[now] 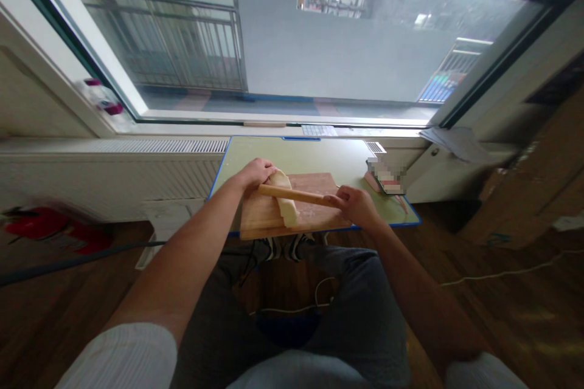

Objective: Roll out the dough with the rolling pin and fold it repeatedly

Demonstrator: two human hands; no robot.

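A strip of pale dough lies lengthwise on a wooden cutting board, with traces of flour beside it. Across the dough rests a slim wooden rolling pin, its left end a little farther from me than its right. My right hand is closed around the pin's right end. At the dough's far end, my left hand has its fingers curled and pressed onto the edge of the dough, just beyond the pin's left end. Part of the dough is hidden under the pin and the left fingers.
The board sits on a small light-green table with a blue rim. A phone-like object, partly pixelated, leans at the table's right. Beyond are a radiator and a window. A red object is at left, a cardboard box at right.
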